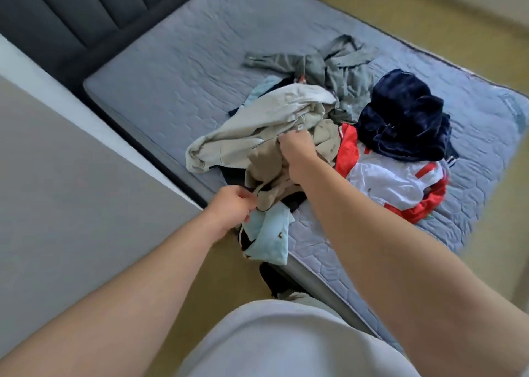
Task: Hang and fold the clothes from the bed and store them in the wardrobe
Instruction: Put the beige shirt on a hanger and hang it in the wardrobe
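The fingertips of the right hand (pixel 296 150) were buried in fabric, curled into the top of the tan garment (pixel 269 170). The left hand (pixel 232 207) was seen pinching that garment's lower edge, just above a light blue garment (pixel 270 233) hanging over the corner of the bed (pixel 171 61). Whether the blue piece was also gripped could not be determined.

The tan garment lay at the near side of the pile, partly covered by a pale grey garment (pixel 257 119). Dark items beneath could not be identified. A dark garment (pixel 274 279) below the bed edge was cut off by the person's torso.

A grey-green garment (pixel 329 64), a navy garment (pixel 406 113) and a red and white jacket (pixel 392 182) were noted further back and to the right. A dark headboard (pixel 71 13) and a grey panel (pixel 71 190) bordered the left side.
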The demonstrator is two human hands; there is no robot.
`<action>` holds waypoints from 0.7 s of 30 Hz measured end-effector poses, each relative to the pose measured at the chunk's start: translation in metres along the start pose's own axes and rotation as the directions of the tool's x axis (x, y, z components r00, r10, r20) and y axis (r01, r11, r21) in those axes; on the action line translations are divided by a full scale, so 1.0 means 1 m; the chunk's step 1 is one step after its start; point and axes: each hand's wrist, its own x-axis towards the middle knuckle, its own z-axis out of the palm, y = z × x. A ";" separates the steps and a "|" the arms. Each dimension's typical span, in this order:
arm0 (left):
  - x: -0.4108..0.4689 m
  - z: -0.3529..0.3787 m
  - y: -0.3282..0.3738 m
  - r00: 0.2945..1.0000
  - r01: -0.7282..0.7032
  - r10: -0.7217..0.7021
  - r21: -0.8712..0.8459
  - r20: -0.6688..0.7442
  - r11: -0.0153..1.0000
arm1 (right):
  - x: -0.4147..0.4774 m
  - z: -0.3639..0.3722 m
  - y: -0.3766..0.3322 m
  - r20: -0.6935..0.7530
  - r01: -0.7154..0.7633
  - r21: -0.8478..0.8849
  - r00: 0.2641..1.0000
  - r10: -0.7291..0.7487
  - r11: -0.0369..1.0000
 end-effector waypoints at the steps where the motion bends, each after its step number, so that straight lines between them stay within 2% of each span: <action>1: -0.006 0.000 0.006 0.999 -0.034 0.034 0.044 0.020 0.998 | -0.017 -0.002 -0.011 -0.022 0.027 0.105 0.999 -0.025 0.994; 3: -0.016 -0.002 0.017 0.995 -0.104 0.102 0.151 0.018 0.983 | -0.047 -0.007 -0.028 -0.001 0.072 0.205 0.997 -0.073 0.976; 5: -0.024 -0.005 0.027 0.977 -0.194 0.210 0.278 -0.030 0.941 | -0.076 -0.012 -0.043 0.055 0.130 0.235 0.988 -0.147 0.963; 8: -0.035 -0.013 0.036 0.935 -0.281 0.332 0.311 -0.125 0.908 | -0.113 -0.022 -0.062 0.092 0.243 0.349 0.952 -0.291 0.905; 13: -0.049 -0.023 0.051 0.895 -0.253 0.349 0.329 -0.277 0.910 | -0.163 -0.046 -0.088 0.097 0.356 0.517 0.879 -0.467 0.779; 16: -0.060 -0.027 0.050 0.903 -0.243 0.307 0.232 -0.299 0.942 | -0.188 -0.053 -0.095 0.072 0.446 0.513 0.829 -0.555 0.733; 21: -0.070 -0.039 0.044 0.867 -0.309 0.393 0.290 -0.306 0.906 | -0.212 -0.066 -0.094 0.027 0.551 0.469 0.772 -0.635 0.690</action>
